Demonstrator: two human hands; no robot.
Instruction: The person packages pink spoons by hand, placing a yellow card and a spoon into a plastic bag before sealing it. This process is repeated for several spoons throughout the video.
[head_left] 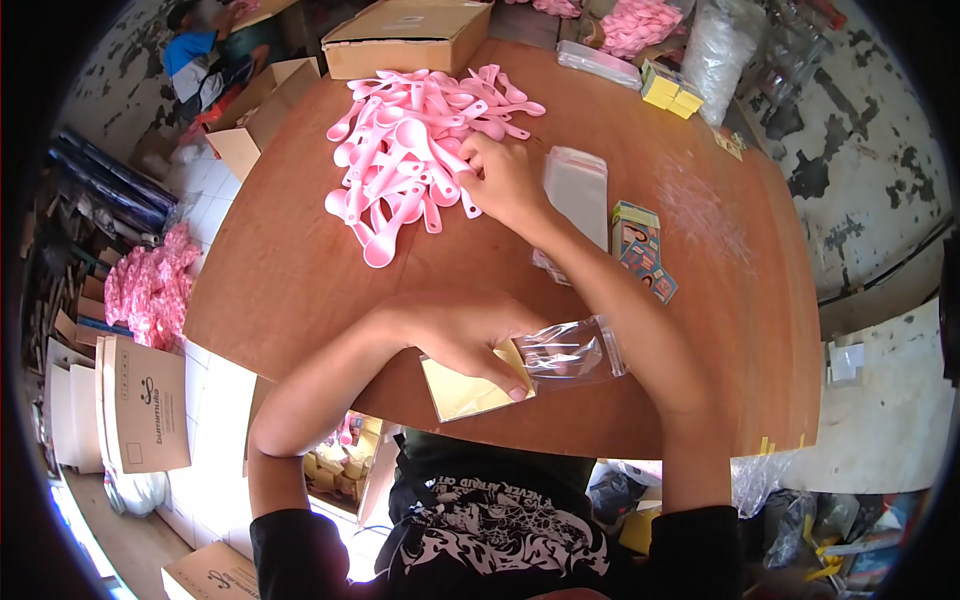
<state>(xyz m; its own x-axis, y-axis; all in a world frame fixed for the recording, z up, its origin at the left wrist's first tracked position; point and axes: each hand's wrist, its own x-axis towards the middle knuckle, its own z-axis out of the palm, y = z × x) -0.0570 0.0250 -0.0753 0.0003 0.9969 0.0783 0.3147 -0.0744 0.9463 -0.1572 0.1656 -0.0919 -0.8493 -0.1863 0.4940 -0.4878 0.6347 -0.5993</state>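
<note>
My left hand (460,335) is closed on a clear plastic bag (570,350) with a pale yellow card (455,390) inside, near the table's front edge. The thumb presses on the card, and the bag's open end points right. At the right side of a heap of pink plastic spoons (410,150), my right hand (500,180) has its fingers curled in a pinch on a spoon, though the fingertips are partly hidden. Right of that hand lies a stack of flat clear bags (577,185), with printed cards (640,245) beside it.
A cardboard box (405,40) stands behind the spoons. Yellow card bundles (670,88), a clear plastic case (598,64) and a plastic roll (722,50) sit at the back right. An open carton (262,115) is beyond the table's left edge, near another person (195,60).
</note>
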